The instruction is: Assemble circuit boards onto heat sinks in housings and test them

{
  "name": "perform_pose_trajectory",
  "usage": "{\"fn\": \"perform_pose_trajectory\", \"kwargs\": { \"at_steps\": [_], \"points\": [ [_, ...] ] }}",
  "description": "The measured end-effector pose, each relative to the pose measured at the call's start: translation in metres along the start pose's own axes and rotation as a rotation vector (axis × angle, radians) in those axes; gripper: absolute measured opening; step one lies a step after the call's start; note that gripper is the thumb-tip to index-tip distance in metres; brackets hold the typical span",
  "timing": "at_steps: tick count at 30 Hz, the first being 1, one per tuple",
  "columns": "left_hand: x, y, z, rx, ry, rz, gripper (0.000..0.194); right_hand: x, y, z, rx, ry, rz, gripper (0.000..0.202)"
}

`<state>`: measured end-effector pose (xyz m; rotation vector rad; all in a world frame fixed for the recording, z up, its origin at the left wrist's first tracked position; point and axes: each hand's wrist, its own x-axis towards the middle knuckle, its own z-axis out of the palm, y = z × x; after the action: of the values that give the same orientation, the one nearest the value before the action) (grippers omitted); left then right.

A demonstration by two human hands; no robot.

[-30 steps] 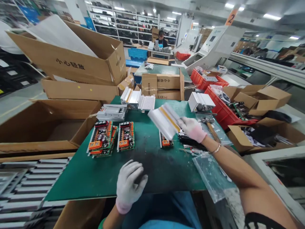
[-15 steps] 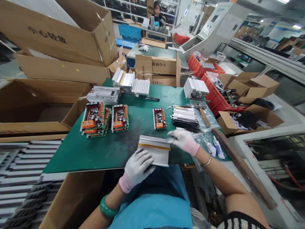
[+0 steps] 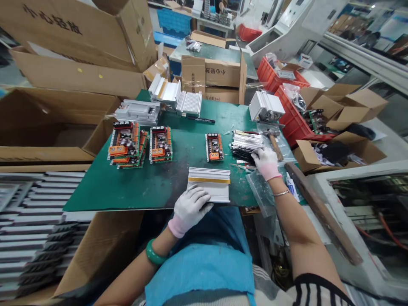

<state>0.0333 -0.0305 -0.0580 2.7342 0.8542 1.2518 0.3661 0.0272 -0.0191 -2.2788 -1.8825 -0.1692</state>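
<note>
A silver aluminium heat sink (image 3: 216, 193) with a yellow strip across it lies at the table's front edge. My left hand (image 3: 191, 208), in a white glove, is closed over its lower left corner. At the right, my gloved right hand (image 3: 266, 162) has its bent fingers on the black ends of a pile of thin metal strips (image 3: 245, 142); the fingertips are partly hidden. Behind the heat sink sits a single circuit board (image 3: 214, 147) with orange terminals. More such boards stand stacked in two piles, a left pile (image 3: 126, 144) and a nearer-centre pile (image 3: 161, 145).
Finned heat sinks (image 3: 188, 103) and a black pen (image 3: 200, 119) are at the back of the green table (image 3: 127, 193). A hammer (image 3: 274, 143), a plastic bag (image 3: 259, 191) and a glue tube (image 3: 292, 187) lie at right. Cartons (image 3: 57, 157) and red crates (image 3: 288, 114) flank the table.
My right hand has moved from beside the heat sink, away and to the right, onto the metal strips. My left hand stays on the heat sink. The camera view has tilted downward.
</note>
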Motion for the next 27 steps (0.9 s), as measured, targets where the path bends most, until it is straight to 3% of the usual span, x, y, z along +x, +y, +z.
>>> {"fn": "perform_pose_trajectory", "kwargs": {
  "at_steps": [4,8,11,13,16,18,20,23,27],
  "points": [
    [0.000,0.001,-0.002,-0.013,-0.029,-0.018,0.008,-0.010,-0.008,-0.008,0.061,0.080,-0.011,0.026],
    [0.002,0.007,-0.007,0.027,-0.047,-0.078,0.009,-0.031,-0.024,-0.018,0.341,0.182,-0.044,0.025],
    [0.005,0.012,-0.013,0.046,-0.030,-0.111,0.010,-0.050,-0.044,-0.029,0.560,0.189,-0.046,0.025],
    [0.007,0.015,-0.016,0.048,-0.012,-0.115,0.014,-0.065,-0.063,-0.036,0.737,0.101,-0.045,0.027],
    [0.010,0.018,-0.021,0.015,-0.006,-0.099,0.027,-0.095,-0.095,-0.038,1.055,-0.160,-0.061,0.019],
    [0.012,0.019,-0.023,-0.046,-0.008,-0.067,0.025,-0.114,-0.111,-0.034,1.246,-0.270,-0.025,0.015],
    [0.013,0.019,-0.026,-0.079,-0.007,-0.054,0.014,-0.127,-0.117,-0.030,1.351,-0.298,0.005,0.016],
    [0.012,0.014,-0.030,-0.025,0.004,-0.119,0.015,-0.134,-0.109,-0.030,1.281,-0.249,-0.050,0.012],
    [0.007,0.008,-0.030,0.021,-0.010,-0.135,0.019,-0.132,-0.090,-0.035,0.892,-0.134,-0.305,0.012]
  ]
}}
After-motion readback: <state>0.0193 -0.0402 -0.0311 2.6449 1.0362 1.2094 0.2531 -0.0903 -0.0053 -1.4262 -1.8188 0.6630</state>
